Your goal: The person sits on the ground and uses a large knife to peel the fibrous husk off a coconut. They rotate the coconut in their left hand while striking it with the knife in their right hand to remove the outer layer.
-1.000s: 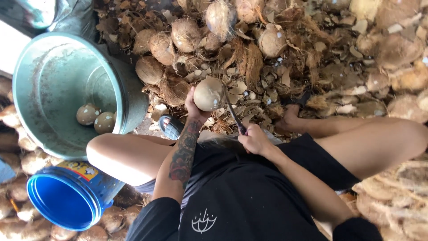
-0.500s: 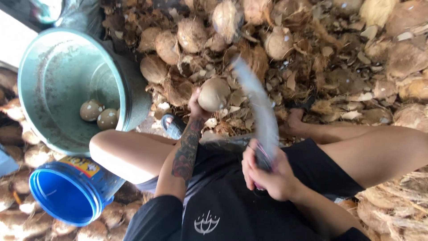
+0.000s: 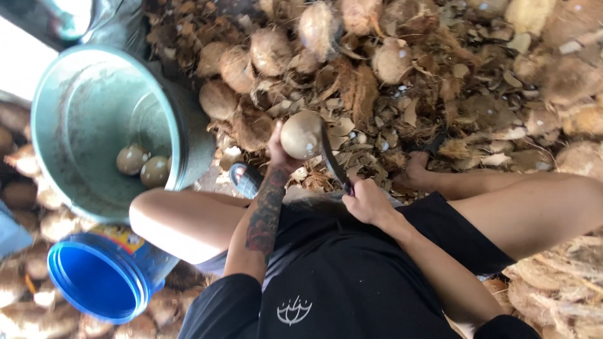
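My left hand point(image 3: 278, 154) grips a pale, husked coconut point(image 3: 300, 134) and holds it up in front of my knees. My right hand point(image 3: 366, 201) is closed on the handle of a dark curved blade point(image 3: 331, 157), whose edge lies against the right side of the coconut. I am sitting with bare legs spread, in black shorts and a black shirt. Two peeled coconuts point(image 3: 143, 166) lie at the bottom of a large green tub point(image 3: 69, 100) to my left.
A heap of brown coconuts and husk scraps point(image 3: 377, 69) covers the ground ahead and to the right. A blue bucket point(image 3: 100, 276) stands by my left thigh. More husked coconuts point(image 3: 25, 207) lie along the left edge. A sandal point(image 3: 246, 179) sits under my left knee.
The blade was swung up and back toward me half a second ago; now it has come down against the coconut. The left hand kept holding the coconut in place.
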